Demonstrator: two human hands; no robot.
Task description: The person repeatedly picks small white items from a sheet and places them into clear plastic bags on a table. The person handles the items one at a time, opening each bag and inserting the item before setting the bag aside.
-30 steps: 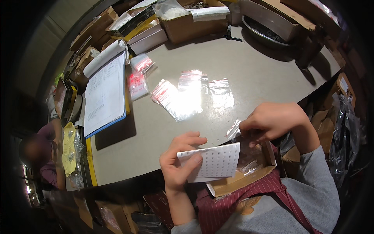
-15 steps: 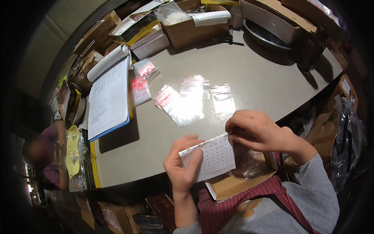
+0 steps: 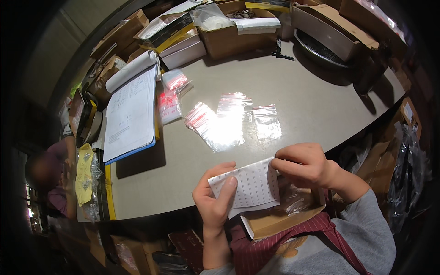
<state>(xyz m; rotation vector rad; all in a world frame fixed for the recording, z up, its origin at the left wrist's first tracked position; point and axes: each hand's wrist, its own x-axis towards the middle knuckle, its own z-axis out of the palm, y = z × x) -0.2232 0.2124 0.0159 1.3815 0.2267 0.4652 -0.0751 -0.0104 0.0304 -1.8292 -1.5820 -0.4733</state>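
Your left hand (image 3: 214,197) and right hand (image 3: 306,164) both pinch the white label sheet (image 3: 251,187) at the surface's (image 3: 293,82) near edge.

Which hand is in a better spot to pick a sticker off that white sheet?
Probably the right hand. Its fingertips pinch at the top right edge of the sticker sheet, free to pick, while the left hand grips the sheet's left side, thumb across it, holding it steady above the table edge.

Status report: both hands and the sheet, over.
Left hand grips white dotted sheet at its left edge. Right hand pinches its top right corner. Sheet held above table edge; nothing blocking.
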